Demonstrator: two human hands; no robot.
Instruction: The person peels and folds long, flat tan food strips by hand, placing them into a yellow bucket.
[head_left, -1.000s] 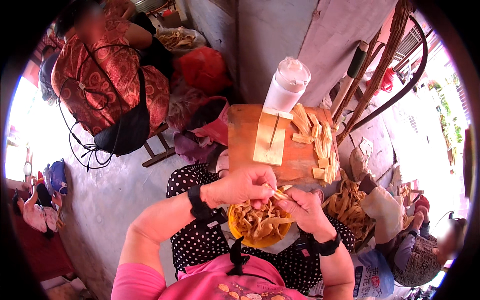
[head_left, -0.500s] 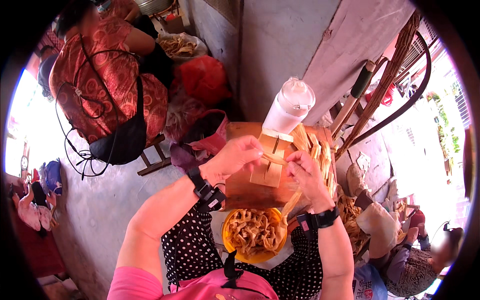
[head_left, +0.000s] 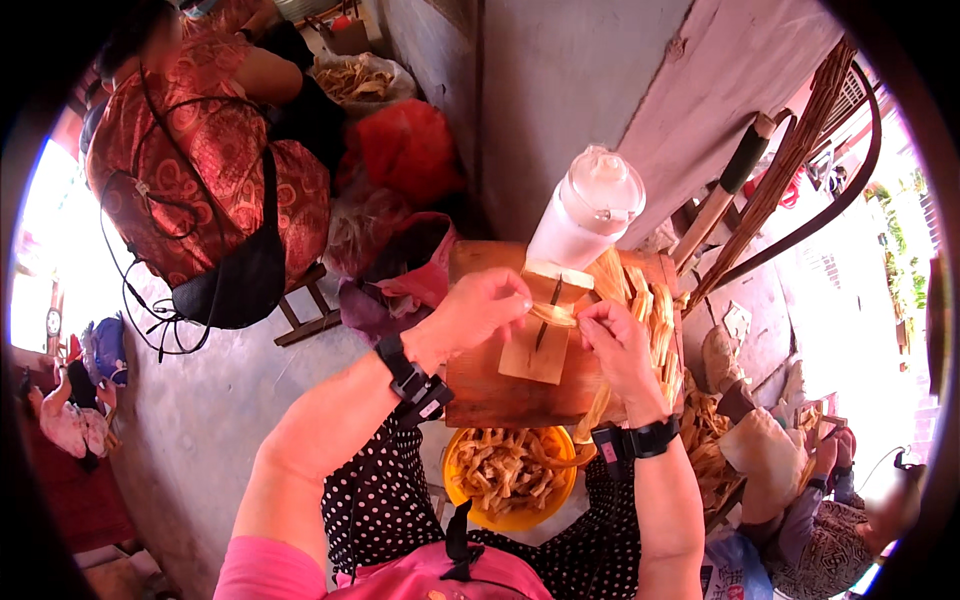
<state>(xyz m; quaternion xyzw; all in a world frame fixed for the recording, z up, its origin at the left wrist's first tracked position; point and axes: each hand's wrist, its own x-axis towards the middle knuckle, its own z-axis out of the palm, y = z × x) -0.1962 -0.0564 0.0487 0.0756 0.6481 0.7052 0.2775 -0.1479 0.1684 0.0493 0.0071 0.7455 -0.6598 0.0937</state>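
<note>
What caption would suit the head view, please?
Left hand and right hand hold a tan strip over a small light wooden board.

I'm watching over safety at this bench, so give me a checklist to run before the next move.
1. Strip held at both ends: ok, between left hand and right hand fingertips; strip.
2. Strip over wooden block: ok.
3. Strip clear of the thin dark piece on the block: cannot tell from this angle.
4. Nothing trailing below the right hand: not ok, a longer strip runs down to the yellow bowl.
5. White bottle clear of both hands: ok, behind the block.
</note>
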